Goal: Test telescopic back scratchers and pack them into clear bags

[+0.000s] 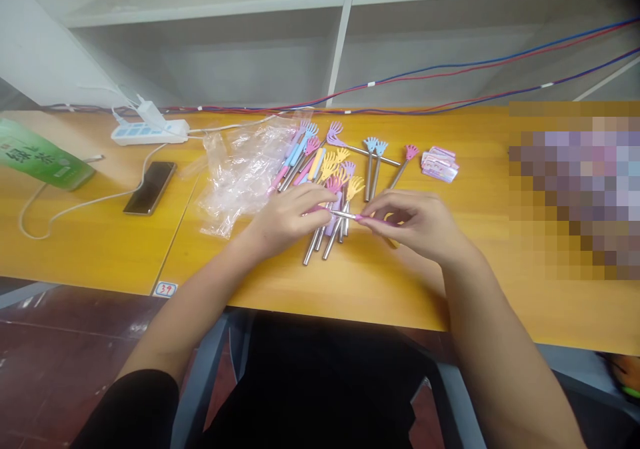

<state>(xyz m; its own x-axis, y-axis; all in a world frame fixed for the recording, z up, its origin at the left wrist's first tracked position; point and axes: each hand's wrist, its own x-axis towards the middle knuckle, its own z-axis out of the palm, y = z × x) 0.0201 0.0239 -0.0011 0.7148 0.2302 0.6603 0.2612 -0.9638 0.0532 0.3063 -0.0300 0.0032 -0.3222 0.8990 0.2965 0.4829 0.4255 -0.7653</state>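
A back scratcher [345, 215] with a thin metal shaft and pink parts at both sides is stretched level between my hands. My left hand [287, 221] pinches its left end, and my right hand [415, 222] pinches the right; the fingers partly hide both ends. Just beyond and below lie several more back scratchers [329, 169] with yellow, pink, purple and blue claw heads, heaped together. Two blue-headed back scratchers [371, 162] lie side by side behind my right hand. Farther right is a pink-headed back scratcher [411, 152], its lower part behind that hand.
Crumpled clear plastic bags [235, 175] lie left of the heap. Small printed cards [440, 164] sit to its right. On the left are a phone [150, 187], a power strip [150, 131] with cables and a green bottle [45, 155]. Shelving [340, 49] stands behind the table [480, 289].
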